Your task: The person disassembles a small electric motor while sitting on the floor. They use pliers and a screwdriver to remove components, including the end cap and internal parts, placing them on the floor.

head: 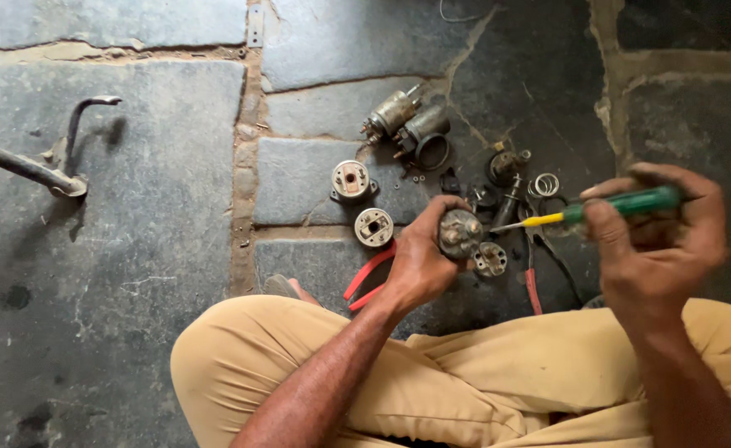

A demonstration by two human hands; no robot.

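**Parts on the stone floor, counted**

Two hands show: the left hand and the right hand. There is one green-handled screwdriver and one dark round part in hand. Two cylindrical motor bodies lie together, and two round pale caps sit nearby. One bent metal bar lies apart. Small loose bits are too many and too small to count.

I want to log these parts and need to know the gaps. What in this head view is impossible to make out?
- Round metal part: the left hand covers its near side.
- Screwdriver: the right hand wraps the handle's end; the tip is too small to read.
- Red-handled pliers: jaws hidden under the left hand.
- Bent metal bar: cut off by the left edge.
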